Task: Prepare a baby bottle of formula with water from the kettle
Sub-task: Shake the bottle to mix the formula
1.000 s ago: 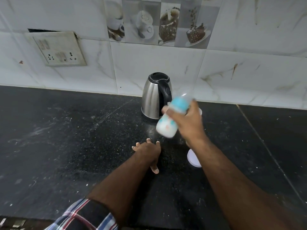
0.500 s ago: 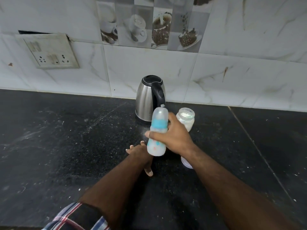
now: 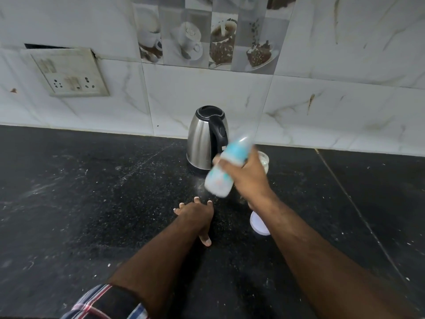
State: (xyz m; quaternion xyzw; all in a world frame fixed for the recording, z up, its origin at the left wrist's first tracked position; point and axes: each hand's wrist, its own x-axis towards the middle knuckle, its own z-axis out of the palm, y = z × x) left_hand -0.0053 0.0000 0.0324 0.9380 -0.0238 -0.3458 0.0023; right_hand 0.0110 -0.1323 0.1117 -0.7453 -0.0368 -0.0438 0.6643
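Observation:
My right hand (image 3: 247,178) grips a baby bottle (image 3: 222,178) with a blue collar and milky white contents. The bottle is blurred and tilted, its top leaning up to the right, held above the black counter (image 3: 92,203). Just behind it stands a steel kettle (image 3: 202,139) with a black lid and handle, against the wall. My left hand (image 3: 195,215) rests flat on the counter below the bottle, fingers spread. A small glass jar (image 3: 264,160) of white powder is mostly hidden behind my right hand.
A white round lid (image 3: 258,224) lies on the counter beside my right forearm. A wall socket plate (image 3: 69,72) sits on the tiled wall at the left. White specks dust the counter around the kettle.
The bottle swung from upright to tilted right again, as it was a second ago, blurred with motion. My left hand stayed flat on the counter.

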